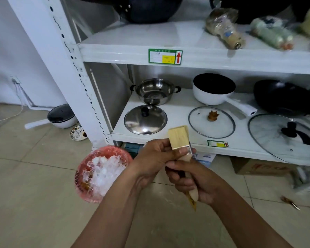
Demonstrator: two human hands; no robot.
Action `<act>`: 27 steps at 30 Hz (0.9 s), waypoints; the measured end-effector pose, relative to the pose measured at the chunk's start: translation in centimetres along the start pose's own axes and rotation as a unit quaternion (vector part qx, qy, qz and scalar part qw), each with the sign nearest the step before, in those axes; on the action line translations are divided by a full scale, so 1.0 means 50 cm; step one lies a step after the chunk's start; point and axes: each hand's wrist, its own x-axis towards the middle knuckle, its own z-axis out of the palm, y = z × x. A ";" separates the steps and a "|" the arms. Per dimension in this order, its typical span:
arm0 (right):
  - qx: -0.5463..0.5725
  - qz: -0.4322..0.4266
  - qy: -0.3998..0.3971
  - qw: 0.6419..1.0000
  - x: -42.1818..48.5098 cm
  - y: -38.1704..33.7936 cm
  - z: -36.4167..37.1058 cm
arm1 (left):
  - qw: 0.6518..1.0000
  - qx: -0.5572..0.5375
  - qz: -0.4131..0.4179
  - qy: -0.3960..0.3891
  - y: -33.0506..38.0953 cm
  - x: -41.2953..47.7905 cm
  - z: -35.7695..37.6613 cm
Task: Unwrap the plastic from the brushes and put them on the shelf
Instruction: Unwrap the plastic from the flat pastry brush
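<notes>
**Hands share one brush in front of the shelf**

The left hand (154, 158), low in the centre of the frame, pinches the flat pale-bristled brush with a light wooden handle (178, 138) at its metal band, fingers and thumb curled onto it; the right hand (204, 185), just below and to the right, is wrapped round the handle, whose rounded end shows under the palm; a narrow yellow strip (192, 204) pokes out beneath that end. The brush is held in the air, bristles up and handle slanting down to the right, in front of the lower board's front edge on the white metal shelf unit (115, 54); whether any film still covers it cannot be told.

At lower left, on the beige tiled floor (34, 203), sits a round red basket (80, 183) with crumpled clear plastic (106, 170) inside.

On the lower board, from left to right: a shiny steel two-handled pot (155, 92) with a steel lid (145, 119) lying in front of it; a white saucepan with a dark inside (213, 90); a glass lid with a wooden knob (211, 121); a black wok (283, 97); a large glass lid with a black knob (286, 136) overhanging the front edge.

On the floor at centre left, beside the shelf post, a white lidded pot (61, 116) stands near a patterned plate (78, 132).
</notes>
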 end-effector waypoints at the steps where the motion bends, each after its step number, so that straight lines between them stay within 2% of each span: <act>1: -0.008 -0.001 0.011 1.000 -0.010 -0.003 -0.007 | 1.000 -0.002 0.004 0.006 0.000 0.004 0.010; 5: -0.078 -0.004 0.063 0.995 -0.055 -0.014 -0.030 | 0.998 0.010 0.030 0.059 0.013 0.020 0.036; 9: -0.101 -0.022 0.108 0.989 -0.093 -0.012 -0.048 | 0.993 0.016 0.041 0.110 0.029 0.036 0.044; 16: -0.187 -0.068 0.160 0.967 -0.140 -0.016 -0.049 | 0.996 -0.003 0.044 0.077 0.039 0.034 0.087; 20: -0.218 -0.126 0.194 0.948 -0.142 -0.019 -0.035 | 0.993 -0.024 0.053 0.100 0.047 0.036 0.099; 27: -0.250 -0.201 0.256 0.912 -0.146 -0.026 0.013 | 0.988 0.054 0.108 0.094 0.085 0.026 0.108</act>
